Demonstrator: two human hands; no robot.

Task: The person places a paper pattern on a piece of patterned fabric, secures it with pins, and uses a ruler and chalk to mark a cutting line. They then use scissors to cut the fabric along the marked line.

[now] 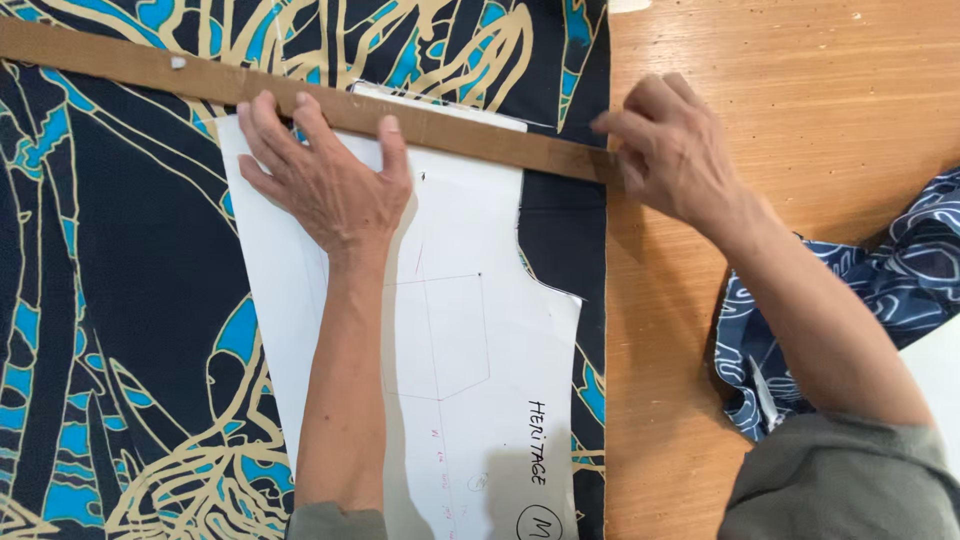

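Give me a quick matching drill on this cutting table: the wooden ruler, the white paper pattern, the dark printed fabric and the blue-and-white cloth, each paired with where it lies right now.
Things:
1. wooden ruler
2. white paper pattern
3. dark printed fabric
4. blue-and-white cloth

Places:
A. bunched on the bare wooden table, at the right edge
B. spread flat under the pattern
C. across the pattern's top edge, under the left hand, its end pinched by the right hand
D. on top of the fabric, pressed by the left hand

Pairs: 1-C, 2-D, 3-B, 4-A
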